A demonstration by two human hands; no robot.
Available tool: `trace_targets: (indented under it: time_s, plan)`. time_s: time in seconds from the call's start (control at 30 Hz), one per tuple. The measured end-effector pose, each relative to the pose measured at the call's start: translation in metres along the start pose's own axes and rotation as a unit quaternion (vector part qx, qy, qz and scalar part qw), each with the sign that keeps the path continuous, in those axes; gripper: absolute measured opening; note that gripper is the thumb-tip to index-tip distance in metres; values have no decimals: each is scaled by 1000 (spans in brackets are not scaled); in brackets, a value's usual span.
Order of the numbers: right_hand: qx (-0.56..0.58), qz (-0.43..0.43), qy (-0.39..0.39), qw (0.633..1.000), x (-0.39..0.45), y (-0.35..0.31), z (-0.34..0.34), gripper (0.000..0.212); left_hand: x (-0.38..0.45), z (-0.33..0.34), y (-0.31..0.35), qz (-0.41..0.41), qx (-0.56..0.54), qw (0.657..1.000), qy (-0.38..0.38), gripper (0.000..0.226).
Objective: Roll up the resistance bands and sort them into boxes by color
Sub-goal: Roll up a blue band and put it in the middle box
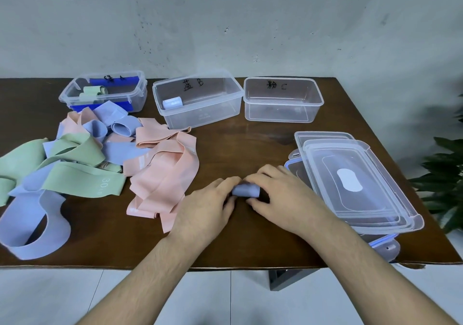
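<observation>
Both forearms are seen reaching in from the near edge of the brown table [250,249], meeting at a small blue roll [245,190] that lies on the tabletop between the hands. The left hand [205,207] is laid at the roll's left end, its fingers curled and pressed together against the fabric. The right hand [280,194] is arched over the roll's right end, with fingers curled over the top and the thumb tucked below, so the roll is pinched from both sides.

At the far left, a loose heap of bands is spread over the table: green bands [75,174], blue bands [32,227] and, further right, pink bands [165,174], all overlapping one another and unrolled. Behind the heap, the left box [140,91] with blue clips is set near the wall, and rolled green bands [94,91] are seen inside it. Just beside it, the middle box [233,99] is marked with a B, and one rolled blue band [172,103] is held in its near left corner. Next to that, the right box [313,109], marked C, is placed, and no band can be made out in it.

To the right of the hands, a stack of clear lids [370,187] is piled near the table's right edge. Dark plant leaves [443,182] are visible beyond that edge.
</observation>
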State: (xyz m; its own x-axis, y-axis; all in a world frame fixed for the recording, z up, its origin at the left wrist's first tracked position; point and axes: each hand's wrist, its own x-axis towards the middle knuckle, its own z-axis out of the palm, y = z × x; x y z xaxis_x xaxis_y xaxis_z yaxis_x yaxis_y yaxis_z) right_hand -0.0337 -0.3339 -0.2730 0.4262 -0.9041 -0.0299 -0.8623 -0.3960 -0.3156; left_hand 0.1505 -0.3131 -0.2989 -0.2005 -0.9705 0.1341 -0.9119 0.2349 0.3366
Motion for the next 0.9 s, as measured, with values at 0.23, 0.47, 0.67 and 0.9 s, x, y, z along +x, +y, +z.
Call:
trace_targets:
  time_s: [0.23,0.47,0.67,0.9]
  plan:
    - [3,4,-13,1000,10,-1,-2,31,5,2,0,7,27,1000,-1,42]
    - [26,37,-20,999,14,-3,-3,21,11,2,6,-17,-31,999,-9,40]
    - [58,51,16,997,15,2,-11,27,12,-6,25,-90,-209,973,-22,42]
    - [79,62,81,992,2,15,-30,39,14,-6,64,-239,-543,805,-17,45]
